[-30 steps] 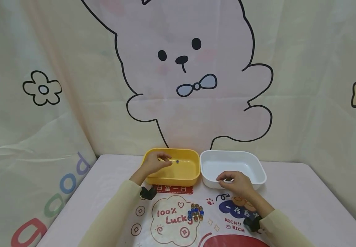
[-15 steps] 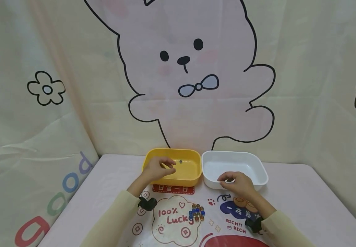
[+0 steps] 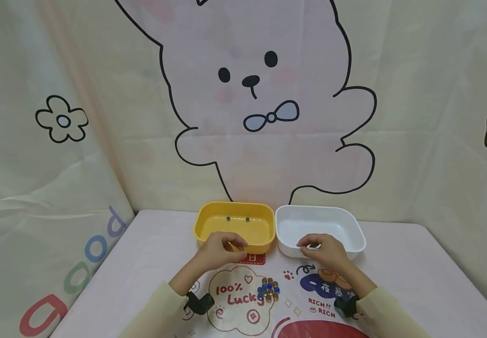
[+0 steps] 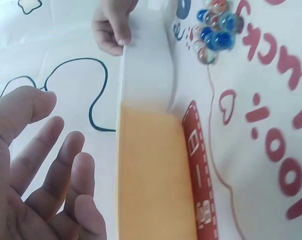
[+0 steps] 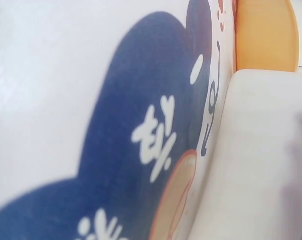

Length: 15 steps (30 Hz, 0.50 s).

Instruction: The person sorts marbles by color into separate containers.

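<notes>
A bare left hand is over the front rim of the yellow tray, its fingers loosely curved with nothing between them. Inside that tray lie two small dark-blue marbles, a left marble and a right marble. At the front rim of the white tray, the right hand hovers or rests with loosely bent fingers; no marble shows in it. On the cloth in front sits a tight cluster of blue and amber glass marbles, seen in the left wrist view too.
Both trays stand side by side at the back of the table, against a printed fabric backdrop. A printed tablecloth covers the table. Black straps are on the wrists.
A second marble now shows in the yellow tray. The left hand has drawn back from over it toward the front rim, its fingers apart. The right hand has stayed in place.
</notes>
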Motion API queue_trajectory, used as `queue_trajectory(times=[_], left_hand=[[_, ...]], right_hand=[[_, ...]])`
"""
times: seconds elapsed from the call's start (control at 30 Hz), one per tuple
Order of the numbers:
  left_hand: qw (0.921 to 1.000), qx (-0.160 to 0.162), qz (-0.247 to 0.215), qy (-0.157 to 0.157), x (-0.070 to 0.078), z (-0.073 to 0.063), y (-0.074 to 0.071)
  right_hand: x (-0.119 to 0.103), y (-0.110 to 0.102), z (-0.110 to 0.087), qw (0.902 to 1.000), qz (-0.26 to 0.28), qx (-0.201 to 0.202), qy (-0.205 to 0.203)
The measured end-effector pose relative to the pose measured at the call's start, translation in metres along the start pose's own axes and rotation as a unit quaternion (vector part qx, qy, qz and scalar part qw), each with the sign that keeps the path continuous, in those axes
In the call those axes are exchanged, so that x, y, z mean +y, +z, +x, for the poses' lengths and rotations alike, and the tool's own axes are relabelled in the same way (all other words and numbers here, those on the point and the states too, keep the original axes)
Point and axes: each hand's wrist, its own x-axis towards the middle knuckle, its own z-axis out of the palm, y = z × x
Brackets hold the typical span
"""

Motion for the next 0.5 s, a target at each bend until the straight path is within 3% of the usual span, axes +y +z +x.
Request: queue_trajectory(times=[0.23,0.5], left_hand=[[0.9996,-0.026,0.001,-0.009,-0.006,-0.013,0.016],[0.9951,-0.077,-0.034,-0.05,-0.011,-0.021,0.035]], right_hand=[[0.001,0.001,0.001,1.0,-0.002,0.001,0.002],[0.0,0.001,0.001,1.0,-0.006,-0.001,0.005]])
